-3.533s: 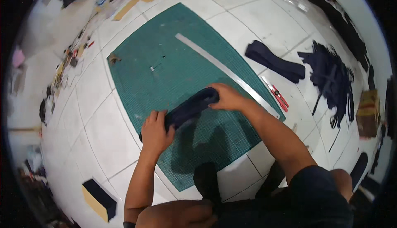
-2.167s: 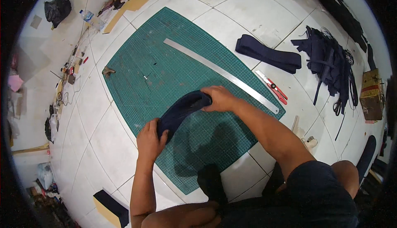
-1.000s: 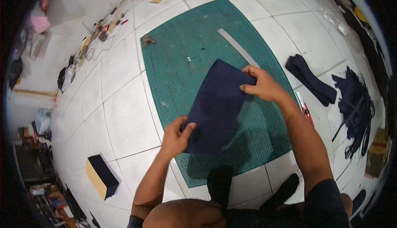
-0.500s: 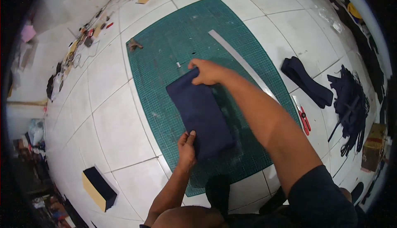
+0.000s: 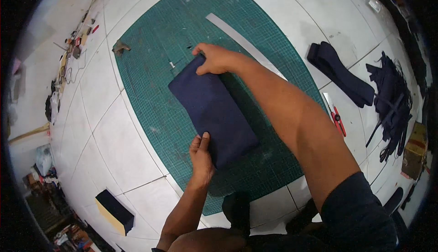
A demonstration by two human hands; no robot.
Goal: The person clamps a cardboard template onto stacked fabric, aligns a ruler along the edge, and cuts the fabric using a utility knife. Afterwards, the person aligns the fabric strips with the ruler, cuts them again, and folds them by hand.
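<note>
A navy blue piece of fabric (image 5: 222,112), long and rectangular and seemingly folded, is held slanted over the green cutting mat (image 5: 150,92). My right hand (image 5: 213,60) pinches its far end, thumb on the near face and fingers round the edge. Lower down, my left hand (image 5: 201,154) grips the fabric's left edge near its close end, with the thumb on top. The right forearm passes over part of a metal ruler (image 5: 242,42) lying on the mat. The fingers behind the cloth are partly hidden.
Red-handled scissors (image 5: 336,117) lie right of the mat. Beyond them are a folded navy strip (image 5: 340,74) and a heap of navy scraps (image 5: 392,99). A black and tan piece (image 5: 115,212) rests on the tiles at lower left. A brown object (image 5: 121,47) sits on the mat's left edge.
My view has shifted, so the mat and ruler appear farther up and left. Both hands keep their hold on the fabric, which stays at nearly the same slant.
</note>
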